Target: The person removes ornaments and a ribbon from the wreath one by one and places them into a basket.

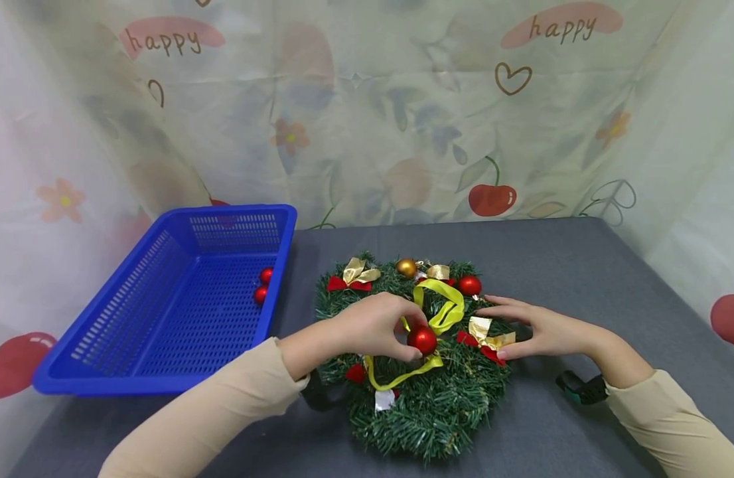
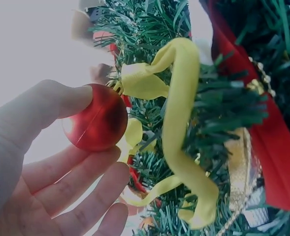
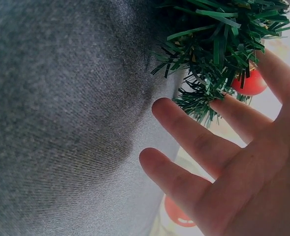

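Note:
A green Christmas wreath (image 1: 439, 411) lies on the table, trimmed with gold and red bows, a gold ball (image 1: 406, 267) and a red ball (image 1: 469, 285). Over its middle my left hand (image 1: 373, 324) pinches a shiny red Christmas ball (image 2: 98, 118) between thumb and fingers. At that ball's gold cap, a yellow ribbon (image 2: 181, 108) is attached; its loops lie across the wreath. On the wreath's right edge, beside a gold and red bow (image 1: 483, 337), rests my right hand (image 1: 540, 328). Its fingers (image 3: 199, 137) are spread and extended, some against the greenery.
To the left stands a blue plastic basket (image 1: 62, 382) with two red balls (image 1: 263, 285) along its right side. A grey cloth (image 1: 558, 259) covers the table. Behind it hangs a printed curtain (image 1: 355, 133).

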Demonstrator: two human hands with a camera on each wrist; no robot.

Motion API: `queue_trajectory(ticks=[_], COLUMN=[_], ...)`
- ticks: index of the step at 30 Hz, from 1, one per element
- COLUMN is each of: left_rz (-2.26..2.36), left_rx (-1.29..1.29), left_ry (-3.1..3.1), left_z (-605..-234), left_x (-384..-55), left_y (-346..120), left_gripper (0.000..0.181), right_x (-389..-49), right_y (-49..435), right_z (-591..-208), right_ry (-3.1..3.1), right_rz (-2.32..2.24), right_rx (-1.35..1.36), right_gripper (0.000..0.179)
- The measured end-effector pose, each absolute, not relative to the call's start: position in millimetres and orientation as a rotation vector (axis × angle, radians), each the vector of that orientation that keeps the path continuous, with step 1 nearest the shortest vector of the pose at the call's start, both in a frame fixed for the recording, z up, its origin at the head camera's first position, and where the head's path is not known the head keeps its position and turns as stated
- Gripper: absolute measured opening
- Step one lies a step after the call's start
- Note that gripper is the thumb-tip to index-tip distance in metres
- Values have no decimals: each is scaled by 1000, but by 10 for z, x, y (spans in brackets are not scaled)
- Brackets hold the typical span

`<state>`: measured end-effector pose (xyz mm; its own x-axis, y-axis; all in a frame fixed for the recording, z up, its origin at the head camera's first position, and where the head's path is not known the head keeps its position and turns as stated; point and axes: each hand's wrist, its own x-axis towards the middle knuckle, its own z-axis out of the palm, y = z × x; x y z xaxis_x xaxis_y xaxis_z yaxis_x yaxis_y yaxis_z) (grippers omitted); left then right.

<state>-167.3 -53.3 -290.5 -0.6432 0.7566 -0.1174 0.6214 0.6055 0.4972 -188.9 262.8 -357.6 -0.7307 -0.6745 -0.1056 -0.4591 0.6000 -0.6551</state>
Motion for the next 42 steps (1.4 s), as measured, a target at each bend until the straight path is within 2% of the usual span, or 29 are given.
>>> queue_trajectory(ticks=[42], left_rz=[730], left_rx=[1022], left_ry=[2646], left_z=[-2690], left_x=[-1699], left_y=[-892], left_gripper=[36], right_x=[-1881], right_y=[2629], right_z=[-3574], right_ry=[2479], right_rz=[-878], right_rx=[-888], right_gripper=[59])
